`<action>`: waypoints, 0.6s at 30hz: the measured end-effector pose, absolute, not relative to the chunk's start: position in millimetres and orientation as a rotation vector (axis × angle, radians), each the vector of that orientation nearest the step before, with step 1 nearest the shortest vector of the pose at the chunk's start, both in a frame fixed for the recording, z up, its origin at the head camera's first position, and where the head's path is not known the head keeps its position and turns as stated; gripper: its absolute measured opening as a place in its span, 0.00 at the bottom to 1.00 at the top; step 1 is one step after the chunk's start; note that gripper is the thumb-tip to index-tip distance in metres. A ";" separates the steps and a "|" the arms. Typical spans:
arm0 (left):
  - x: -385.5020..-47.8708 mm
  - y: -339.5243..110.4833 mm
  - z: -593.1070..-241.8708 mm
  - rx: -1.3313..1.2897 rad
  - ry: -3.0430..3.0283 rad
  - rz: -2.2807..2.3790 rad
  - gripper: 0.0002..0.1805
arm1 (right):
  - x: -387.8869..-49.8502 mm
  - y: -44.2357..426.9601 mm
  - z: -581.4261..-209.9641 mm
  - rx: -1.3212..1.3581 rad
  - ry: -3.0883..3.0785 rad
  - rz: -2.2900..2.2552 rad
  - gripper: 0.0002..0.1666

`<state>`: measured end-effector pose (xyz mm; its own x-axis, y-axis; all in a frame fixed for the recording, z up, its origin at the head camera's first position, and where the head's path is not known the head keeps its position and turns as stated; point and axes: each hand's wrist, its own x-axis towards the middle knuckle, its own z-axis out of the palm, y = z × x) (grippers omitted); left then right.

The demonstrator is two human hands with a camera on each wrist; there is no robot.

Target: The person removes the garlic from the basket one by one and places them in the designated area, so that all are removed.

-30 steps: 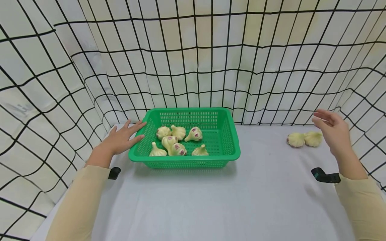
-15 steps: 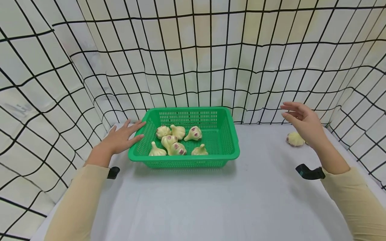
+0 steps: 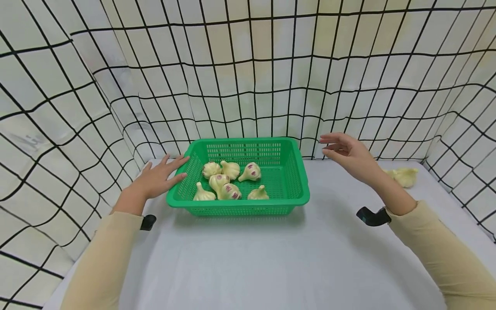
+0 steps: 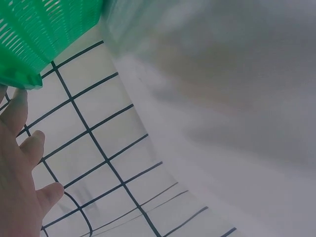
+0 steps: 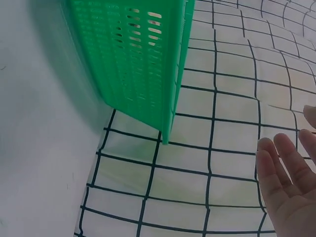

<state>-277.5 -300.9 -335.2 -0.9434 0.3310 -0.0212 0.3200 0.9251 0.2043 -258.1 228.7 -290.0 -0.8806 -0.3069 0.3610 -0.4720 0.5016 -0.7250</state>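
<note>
Black netting (image 3: 248, 18) spans the upper frame and both flanks, apparently hung there to fence the work area. The white table (image 3: 248, 258) fills the lower frame. The green basket (image 3: 240, 203) sits upright just left of centre, its back side close to the netting, presumably within reach of both hands. The left hand (image 3: 156, 177), left of centre, has its fingers spread, with fingertips against the basket's left rim; it grasps nothing, and the contact seems meant to steady the basket. The right hand (image 3: 350, 156), right of centre, is raised beside the basket's right end, apart from it; its fingers are loosely bent and the palm in the right wrist view carries nothing, so its grip is released. Seven garlic bulbs (image 3: 252, 171) lie inside the basket, mostly in its left half, where the walls contain them. Near the right edge, a loose bulb (image 3: 404, 176) rests on the table; whether another lies behind the right forearm (image 3: 397, 197) cannot be confirmed
</note>
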 end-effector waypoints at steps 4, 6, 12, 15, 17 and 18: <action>-277.2 -300.4 -335.8 0.510 3.028 0.310 0.39 | -262.9 215.8 -293.9 0.749 -2.568 1.381 0.26; -277.0 -300.5 -335.9 0.508 3.031 0.307 0.39 | -265.1 210.1 -295.6 0.776 -2.580 1.411 0.26; -276.7 -300.7 -335.7 0.509 3.025 0.309 0.39 | -269.9 194.9 -302.1 0.842 -2.608 1.421 0.25; -276.8 -300.9 -335.5 0.513 3.025 0.314 0.39 | -272.4 184.8 -305.2 0.888 -2.610 1.427 0.24; -276.8 -301.3 -335.5 0.515 3.026 0.319 0.39 | -274.3 176.7 -307.8 0.926 -2.610 1.433 0.23; -276.5 -301.7 -335.6 0.513 3.027 0.318 0.39 | -275.2 172.2 -309.5 0.953 -2.614 1.428 0.22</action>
